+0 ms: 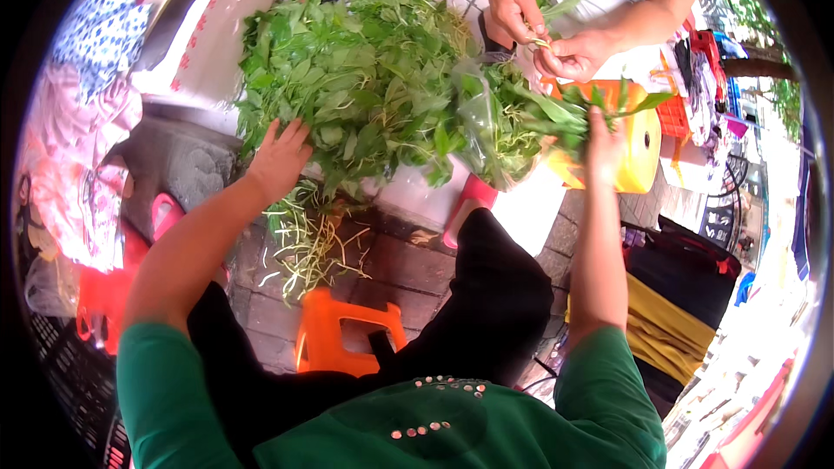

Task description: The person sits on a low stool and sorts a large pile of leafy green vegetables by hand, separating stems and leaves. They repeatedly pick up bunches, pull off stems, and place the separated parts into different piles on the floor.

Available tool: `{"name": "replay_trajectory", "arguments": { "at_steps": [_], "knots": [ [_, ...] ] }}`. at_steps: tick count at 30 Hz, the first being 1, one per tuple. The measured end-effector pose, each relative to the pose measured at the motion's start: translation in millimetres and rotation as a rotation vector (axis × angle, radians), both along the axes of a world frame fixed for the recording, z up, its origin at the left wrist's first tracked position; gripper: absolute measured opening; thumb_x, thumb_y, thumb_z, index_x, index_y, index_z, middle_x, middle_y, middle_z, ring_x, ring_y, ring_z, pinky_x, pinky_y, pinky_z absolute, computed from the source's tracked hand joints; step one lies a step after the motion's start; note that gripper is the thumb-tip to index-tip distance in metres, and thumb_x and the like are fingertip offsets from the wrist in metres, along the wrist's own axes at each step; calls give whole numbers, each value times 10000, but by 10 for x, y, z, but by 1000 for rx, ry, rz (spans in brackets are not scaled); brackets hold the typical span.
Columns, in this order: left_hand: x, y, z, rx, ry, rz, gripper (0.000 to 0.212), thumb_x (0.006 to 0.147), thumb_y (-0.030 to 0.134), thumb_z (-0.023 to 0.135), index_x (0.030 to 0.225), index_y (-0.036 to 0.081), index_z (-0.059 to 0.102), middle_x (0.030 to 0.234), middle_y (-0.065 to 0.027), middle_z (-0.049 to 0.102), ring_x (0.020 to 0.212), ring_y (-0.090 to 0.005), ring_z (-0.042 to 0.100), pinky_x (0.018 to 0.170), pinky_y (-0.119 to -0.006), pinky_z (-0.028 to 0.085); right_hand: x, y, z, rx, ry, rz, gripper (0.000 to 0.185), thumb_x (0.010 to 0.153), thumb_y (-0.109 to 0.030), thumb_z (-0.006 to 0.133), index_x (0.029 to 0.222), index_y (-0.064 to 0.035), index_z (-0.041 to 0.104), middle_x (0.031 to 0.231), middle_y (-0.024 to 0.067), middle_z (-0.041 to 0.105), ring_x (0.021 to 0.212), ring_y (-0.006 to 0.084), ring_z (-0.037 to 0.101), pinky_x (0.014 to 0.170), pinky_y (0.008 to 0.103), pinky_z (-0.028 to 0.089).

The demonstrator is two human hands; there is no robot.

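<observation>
A large heap of leafy green vegetables [365, 71] lies before me on pale sheeting. My left hand [281, 157] rests palm down against the heap's near left edge, fingers somewhat apart, with nothing visibly gripped. Off to the right, my right hand [603, 150] holds a bunch of leafy stems [567, 114], slightly blurred. That bunch is beside a clear plastic bag [479, 117] of similar greens and in front of a yellow plastic stool [638, 137]. Trimmed pale stems [313, 241] are scattered on the paving below the heap.
Across the heap, another person's hands [547, 39] pinch a few stems. An orange plastic stool [345, 332] stands between my legs. Folded clothes [98, 45] line the left side, near a black plastic crate [71, 371]. A dark bag with a mustard band [677, 319] is at right.
</observation>
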State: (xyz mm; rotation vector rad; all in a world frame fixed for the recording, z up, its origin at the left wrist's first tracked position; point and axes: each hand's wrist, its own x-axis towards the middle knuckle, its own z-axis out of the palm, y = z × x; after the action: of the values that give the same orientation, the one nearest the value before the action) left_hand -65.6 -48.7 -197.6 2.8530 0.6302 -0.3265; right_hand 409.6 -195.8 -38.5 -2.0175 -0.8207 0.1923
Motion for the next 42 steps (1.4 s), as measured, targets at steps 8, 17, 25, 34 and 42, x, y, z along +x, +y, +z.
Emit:
{"name": "replay_trajectory", "arguments": {
  "at_steps": [8,17,25,34,42],
  "knots": [
    [463,-159,268,-244,-324,72,425,721,81,680,1133,71,578,1285,-128,462,1278,-320,367,1072,-482,270,6,-15,-1973,-1126,-162,425,492,805,-269,611,1223,-35,494,1242,224,514,1167,375,488,977,436,401],
    [2537,-463,168,-720,-672,779,550,796,286,652,1236,7,478,1125,-251,549,1056,-332,553,908,-379,439,-674,121,-1654,-1454,-334,565,501,826,-297,587,1284,-126,475,1308,105,499,1234,289,466,990,468,367],
    [2701,-631,454,-1449,-996,906,138,752,91,599,825,-5,665,673,-60,589,645,-118,535,599,-284,423,-110,-112,-1748,-1669,-198,341,509,856,-427,496,1265,-135,572,1323,76,541,1246,226,493,996,422,370],
    [1352,-309,684,-931,-414,509,317,766,210,609,1006,1,605,946,-173,644,879,-295,630,749,-392,495,-42,-571,-1571,-980,54,545,710,775,-423,696,1278,35,497,1148,225,603,1055,291,581,914,340,441],
    [-779,-332,825,-946,-227,677,207,819,191,593,907,4,573,819,-175,616,769,-318,616,690,-411,468,-345,-292,-281,-1207,-298,499,474,800,-378,654,1115,-24,626,1008,194,658,985,300,627,871,366,467]
  ]
}}
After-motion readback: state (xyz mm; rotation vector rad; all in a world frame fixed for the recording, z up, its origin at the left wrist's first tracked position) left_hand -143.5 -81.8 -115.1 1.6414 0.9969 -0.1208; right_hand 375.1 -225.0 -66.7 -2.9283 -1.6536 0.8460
